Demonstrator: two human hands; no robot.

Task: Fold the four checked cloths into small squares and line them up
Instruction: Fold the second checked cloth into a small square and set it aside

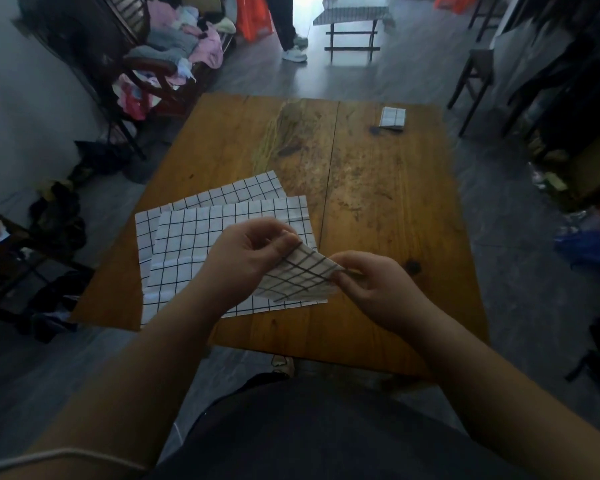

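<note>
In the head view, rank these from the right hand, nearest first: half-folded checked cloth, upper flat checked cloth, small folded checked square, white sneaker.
1. Half-folded checked cloth: pinched in the right hand.
2. Upper flat checked cloth: left, on the wooden table.
3. Small folded checked square: table's far right corner.
4. White sneaker: floor beyond the table.

Wooden table (378,202), chair (153,65) piled with clothes (184,39), standing person's white shoe (294,54), dark stool (475,77)

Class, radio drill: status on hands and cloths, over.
Left hand and right hand pinch a part-folded cloth above the table. One folded square at far right corner; two flat cloths overlap at left. Nothing in the way.
</note>
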